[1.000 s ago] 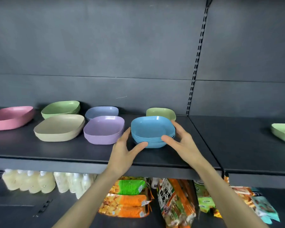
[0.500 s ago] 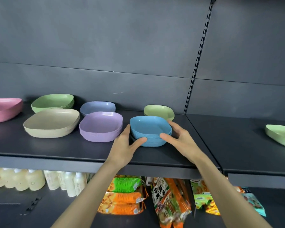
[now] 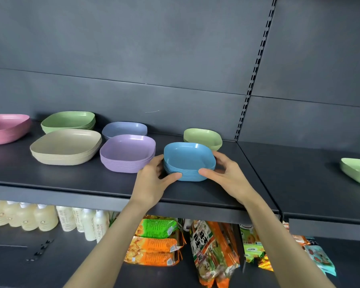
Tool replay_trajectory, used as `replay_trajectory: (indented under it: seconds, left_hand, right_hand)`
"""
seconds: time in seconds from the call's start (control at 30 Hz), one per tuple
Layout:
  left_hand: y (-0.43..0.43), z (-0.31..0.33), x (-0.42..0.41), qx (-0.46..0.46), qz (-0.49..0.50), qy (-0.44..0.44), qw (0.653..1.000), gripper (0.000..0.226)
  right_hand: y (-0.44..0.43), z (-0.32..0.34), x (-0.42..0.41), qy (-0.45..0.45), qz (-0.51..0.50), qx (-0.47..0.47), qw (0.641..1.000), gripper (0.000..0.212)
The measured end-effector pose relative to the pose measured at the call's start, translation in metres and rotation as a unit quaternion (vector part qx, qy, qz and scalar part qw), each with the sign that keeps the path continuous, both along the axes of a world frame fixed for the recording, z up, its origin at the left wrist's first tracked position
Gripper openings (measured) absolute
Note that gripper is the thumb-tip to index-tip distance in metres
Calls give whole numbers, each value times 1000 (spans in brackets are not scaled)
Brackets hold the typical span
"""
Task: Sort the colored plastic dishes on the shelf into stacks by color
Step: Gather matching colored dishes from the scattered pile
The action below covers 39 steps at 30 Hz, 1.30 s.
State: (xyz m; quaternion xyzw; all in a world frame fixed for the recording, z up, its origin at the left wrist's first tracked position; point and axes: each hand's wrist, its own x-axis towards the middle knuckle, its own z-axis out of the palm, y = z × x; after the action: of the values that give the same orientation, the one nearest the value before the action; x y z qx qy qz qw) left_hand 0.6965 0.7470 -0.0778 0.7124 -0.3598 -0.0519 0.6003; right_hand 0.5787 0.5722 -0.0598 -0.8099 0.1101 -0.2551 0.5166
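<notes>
We are clasping the blue stack between our left hand and right hand, near the front edge of the shelf, beside the purple stack.

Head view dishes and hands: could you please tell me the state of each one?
blue stack, nested, gripped at both sides.
left hand, grips blue stack.
right hand, grips blue stack.
purple stack, nested, untouched.
beige stack, nested, untouched.
large green stack, nested, untouched.
small green stack, nested, untouched.
pink stack, nested, partly out of frame.
</notes>
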Motion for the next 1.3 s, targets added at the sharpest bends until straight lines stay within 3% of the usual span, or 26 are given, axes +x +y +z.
replay_trajectory:
  seconds: [0.67, 0.83, 1.1, 1.3]
  left_hand:
    - [1, 5, -5, 15, 1, -26, 1000, 54]
    - [2, 4, -13, 1, 45, -52, 998, 45]
    - [10, 14, -27, 75, 140, -169, 973, 42]
    - [-16, 72, -44, 157, 67, -296, 940, 47]
  right_hand:
    - [2, 0, -1, 23, -42, -17, 999, 55]
    - [10, 6, -6, 25, -56, -16, 998, 48]
    - [12, 20, -30, 83, -116, -125, 982, 47]
    - [-17, 62, -69, 126, -191, -247, 942, 51]
